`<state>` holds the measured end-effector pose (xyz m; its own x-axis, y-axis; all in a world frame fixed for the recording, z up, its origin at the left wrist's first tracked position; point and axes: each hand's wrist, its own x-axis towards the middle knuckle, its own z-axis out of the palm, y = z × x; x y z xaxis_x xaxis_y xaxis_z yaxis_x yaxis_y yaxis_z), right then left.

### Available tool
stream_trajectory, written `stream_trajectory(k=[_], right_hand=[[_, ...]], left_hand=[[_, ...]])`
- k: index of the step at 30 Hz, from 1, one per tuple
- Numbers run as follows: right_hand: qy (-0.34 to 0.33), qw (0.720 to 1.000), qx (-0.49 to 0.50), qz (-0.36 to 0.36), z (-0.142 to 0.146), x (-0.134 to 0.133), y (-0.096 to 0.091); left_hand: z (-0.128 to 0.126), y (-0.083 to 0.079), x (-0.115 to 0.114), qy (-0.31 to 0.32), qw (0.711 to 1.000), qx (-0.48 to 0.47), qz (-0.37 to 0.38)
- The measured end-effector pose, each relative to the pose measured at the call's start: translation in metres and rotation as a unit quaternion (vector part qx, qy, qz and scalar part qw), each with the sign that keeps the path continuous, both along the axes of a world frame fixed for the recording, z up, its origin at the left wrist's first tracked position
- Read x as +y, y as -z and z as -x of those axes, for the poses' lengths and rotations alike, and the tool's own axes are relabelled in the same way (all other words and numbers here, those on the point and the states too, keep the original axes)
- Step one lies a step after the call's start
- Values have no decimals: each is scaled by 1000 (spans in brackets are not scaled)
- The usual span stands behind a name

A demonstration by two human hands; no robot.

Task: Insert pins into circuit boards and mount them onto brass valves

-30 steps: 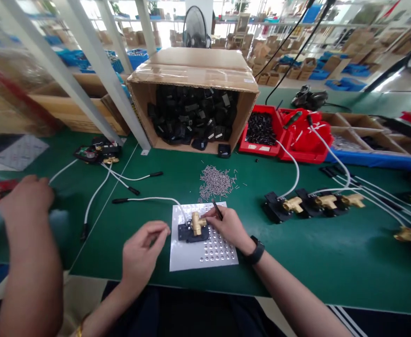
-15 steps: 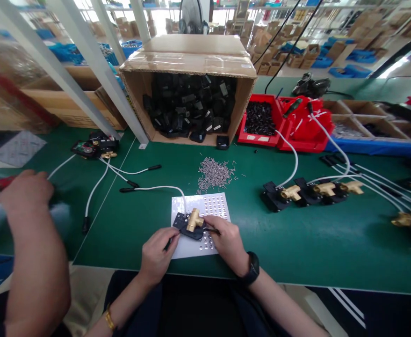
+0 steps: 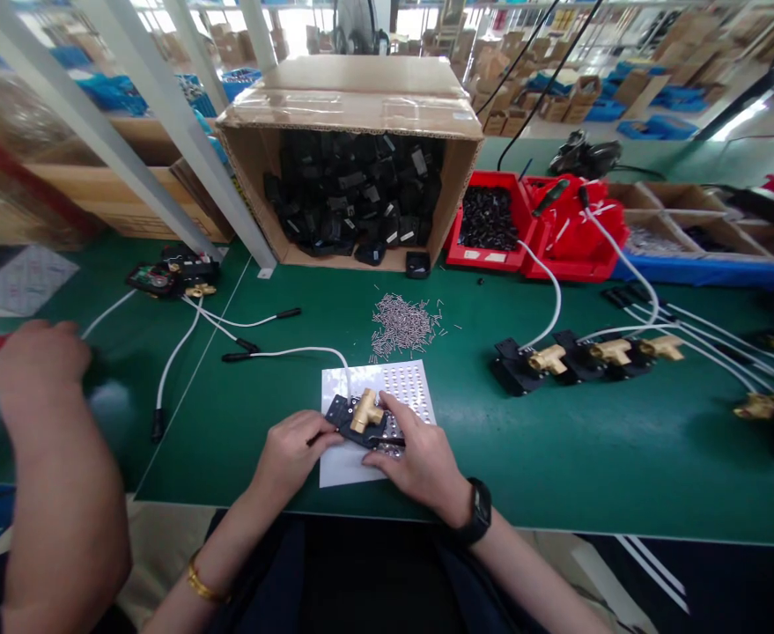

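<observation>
A black part with a brass tee fitting [image 3: 364, 412] lies on a white perforated plate [image 3: 340, 467] near the table's front edge. My left hand [image 3: 294, 453] pinches the part's left end. My right hand [image 3: 419, 458] grips its right end, fingers curled, with a thin dark tool under them. A white cable [image 3: 287, 352] runs from the part away to the left. A heap of small metal pins [image 3: 403, 324] lies just behind the plate.
An open cardboard box [image 3: 353, 110] holds black parts. Red bins [image 3: 492, 255] stand to its right. Finished brass-and-black assemblies [image 3: 585, 357] with white cables sit at right. A co-worker's arm and hand [image 3: 36, 370] are at the left, beside a slanted metal post [image 3: 181, 158].
My left hand came in from the left and took the part's left end. My right hand slid from the fitting's top to the part's right end. The part now sits tilted.
</observation>
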<state>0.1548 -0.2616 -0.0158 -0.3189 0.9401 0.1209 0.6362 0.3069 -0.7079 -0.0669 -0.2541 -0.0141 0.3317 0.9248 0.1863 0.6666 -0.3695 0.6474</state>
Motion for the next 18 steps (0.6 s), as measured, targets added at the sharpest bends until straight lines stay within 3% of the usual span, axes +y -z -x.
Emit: stream_trajectory(k=[2, 5, 7, 10, 12, 14, 16, 18], right_hand=[[-5, 1000, -9, 1, 4, 1, -2], [-11, 999, -48, 10, 11, 3, -8], [-9, 996, -86, 22, 16, 4, -14], [4, 992, -120, 27, 22, 5, -19], [15, 992, -121, 17, 22, 5, -18], [25, 994, -109, -2, 17, 3, -18], [46, 996, -74, -22, 8, -1, -22], [97, 994, -10, -41, -6, -6, -33]], left_hand=[[-1, -1, -2, -26, 999, -33, 22], [-2, -9, -1, -147, 967, -187, 95], [-2, -20, 8, -211, 907, -316, 180], [-7, -38, 34, -221, 789, -466, 333], [-18, -50, 50, -242, 732, -530, 352], [-36, -65, 59, -274, 736, -553, 279], [-61, -87, 61, -259, 785, -528, 196], [-92, -115, 61, -178, 850, -472, 152]])
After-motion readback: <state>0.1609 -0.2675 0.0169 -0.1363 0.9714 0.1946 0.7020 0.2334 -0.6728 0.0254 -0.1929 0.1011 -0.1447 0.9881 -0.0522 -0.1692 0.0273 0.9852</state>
